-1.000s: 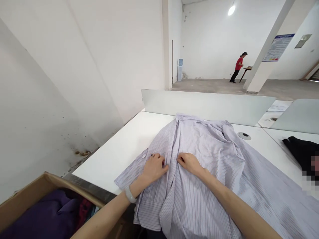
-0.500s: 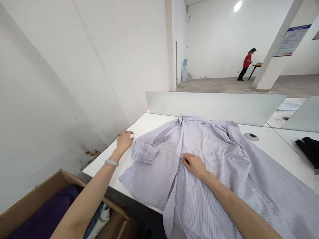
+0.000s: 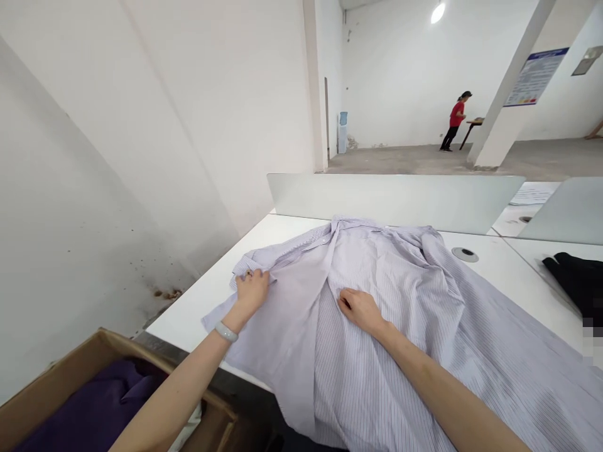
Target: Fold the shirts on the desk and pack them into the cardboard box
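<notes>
A pale lilac striped shirt [image 3: 405, 314] lies spread over the white table [image 3: 277, 235], collar toward the far partition. My left hand [image 3: 251, 290], with a pale bangle on the wrist, grips the shirt's left sleeve and front panel near the table's left side, fingers closed on the cloth. My right hand [image 3: 360, 309] presses flat on the middle of the shirt, fingers together and stretched out.
A cardboard box [image 3: 61, 376] with purple clothes stands at the lower left, below the table edge. A grey partition [image 3: 396, 201] runs along the table's back. A cable hole [image 3: 465, 254] and a black garment [image 3: 572, 279] lie to the right. A person in red stands far off.
My left hand went out to the left table edge, then came back and took hold of the left sleeve area, which is now folded inward. My right hand stayed pressed in place.
</notes>
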{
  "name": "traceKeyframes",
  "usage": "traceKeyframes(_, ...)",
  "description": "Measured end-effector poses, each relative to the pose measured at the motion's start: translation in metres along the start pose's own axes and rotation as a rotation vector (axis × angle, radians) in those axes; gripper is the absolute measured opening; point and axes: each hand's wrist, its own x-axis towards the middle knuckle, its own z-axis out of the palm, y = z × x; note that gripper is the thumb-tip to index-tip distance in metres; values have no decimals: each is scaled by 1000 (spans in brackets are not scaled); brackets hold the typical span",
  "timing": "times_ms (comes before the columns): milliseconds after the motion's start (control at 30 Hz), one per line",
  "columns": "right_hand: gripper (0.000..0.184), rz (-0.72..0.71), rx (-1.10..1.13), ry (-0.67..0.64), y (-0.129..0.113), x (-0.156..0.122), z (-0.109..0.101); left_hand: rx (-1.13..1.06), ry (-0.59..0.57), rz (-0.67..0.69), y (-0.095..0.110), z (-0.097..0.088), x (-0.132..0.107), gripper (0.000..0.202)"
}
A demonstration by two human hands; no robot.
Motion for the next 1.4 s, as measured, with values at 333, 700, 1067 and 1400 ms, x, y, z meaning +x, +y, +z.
traceKeyframes(333,21,8,37,-29,2,2,-2,-152,52,174,9,2,20,43)
traceKeyframes(700,18,4,133,2,7,4,0,-114,-129,-80,-17,-2,55,35)
traceKeyframes(1067,26,160,589,161,16,10,0,-314,16,32,-19,-75,27,30)
traceKeyframes(1400,46,510,1465,231,41,14,-21,-714,-105,791,131,-89,-118,41)
